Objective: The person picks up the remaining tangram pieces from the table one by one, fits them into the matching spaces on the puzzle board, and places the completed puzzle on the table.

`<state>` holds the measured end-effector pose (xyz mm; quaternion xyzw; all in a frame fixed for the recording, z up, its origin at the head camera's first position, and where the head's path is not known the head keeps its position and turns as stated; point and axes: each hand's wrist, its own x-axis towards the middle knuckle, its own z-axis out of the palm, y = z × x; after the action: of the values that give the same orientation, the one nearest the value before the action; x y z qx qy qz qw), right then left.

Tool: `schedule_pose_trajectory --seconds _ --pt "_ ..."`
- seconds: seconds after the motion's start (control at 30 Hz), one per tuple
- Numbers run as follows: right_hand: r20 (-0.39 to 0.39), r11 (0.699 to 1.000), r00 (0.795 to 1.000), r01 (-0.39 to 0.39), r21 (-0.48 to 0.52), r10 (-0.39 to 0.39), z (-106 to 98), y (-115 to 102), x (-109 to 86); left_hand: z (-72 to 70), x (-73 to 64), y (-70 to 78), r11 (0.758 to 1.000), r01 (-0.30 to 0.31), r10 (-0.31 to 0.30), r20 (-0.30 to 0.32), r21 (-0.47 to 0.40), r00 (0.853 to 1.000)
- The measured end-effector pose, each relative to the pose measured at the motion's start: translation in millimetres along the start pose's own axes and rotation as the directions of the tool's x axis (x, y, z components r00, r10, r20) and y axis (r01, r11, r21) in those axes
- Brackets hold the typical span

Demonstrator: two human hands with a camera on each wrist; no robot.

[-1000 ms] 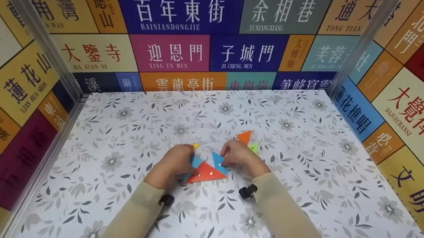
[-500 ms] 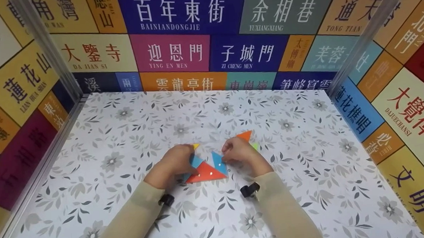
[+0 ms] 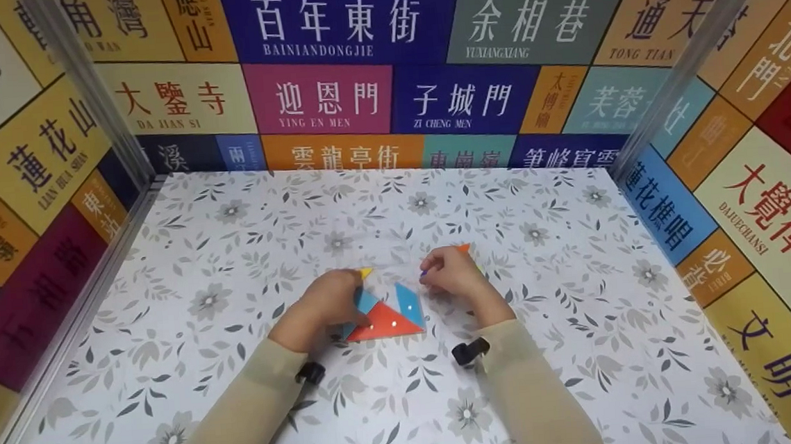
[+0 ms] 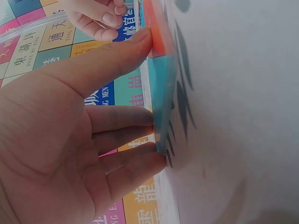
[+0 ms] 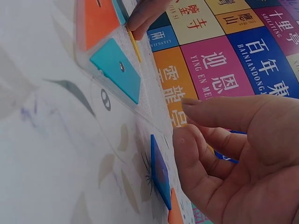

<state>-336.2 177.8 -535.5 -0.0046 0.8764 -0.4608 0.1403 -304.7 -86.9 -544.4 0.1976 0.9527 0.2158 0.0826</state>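
Right hand off the blue slanted piece, which lies by itself on the clear board

A second ago my right hand had its fingertips on the blue slanted piece; half a second ago they were at its right edge. Now they have drawn off to the far right, and the whole piece shows. It lies on the clear board, just beside the right slope of the red triangle; I can't tell whether the two touch. I take this to mean the piece has been let go where it sits, leaving that hand free of it.

My right fingers are loosely bent, with a small gap between thumb and forefinger, and I see nothing held in it. Just by those fingertips is a dark blue piece, low at the bench, right of the board; I can't make out whether I touch it. Part of an orange piece shows near it.

My left hand has stayed where it was: thumb reaching over the red triangle, fingers spread along the left-hand blue piece, closed round nothing. Just beyond it pokes a yellow tip. I judge this hand is steadying the left side of the arrangement.
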Motion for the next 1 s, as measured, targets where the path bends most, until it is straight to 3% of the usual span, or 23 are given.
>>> schedule_pose_trajectory --seconds 0.23,0.6,0.77,1.0 --pt "-0.068 0.999 0.997 0.038 -0.012 -0.039 -1.3 2.6 1.3 0.6 -0.3 2.2 0.999 0.034 -0.033 0.025 -0.037 0.999" --pt "-0.183 0.980 0.971 0.129 -0.150 -0.156 -2.7 6.7 7.1 -2.1 -2.8 4.8 0.993 0.109 -0.107 0.043 -0.051 0.993" --pt "-0.210 0.980 0.964 0.132 -0.149 -0.162 -3.7 7.5 6.9 -1.5 -2.5 3.2 0.996 0.082 -0.080 0.035 -0.042 0.996" --pt "-0.220 0.978 0.964 0.116 -0.175 -0.153 -4.2 8.6 7.8 -1.9 -1.6 -0.4 1.000 -0.026 0.026 -0.005 0.017 1.000"
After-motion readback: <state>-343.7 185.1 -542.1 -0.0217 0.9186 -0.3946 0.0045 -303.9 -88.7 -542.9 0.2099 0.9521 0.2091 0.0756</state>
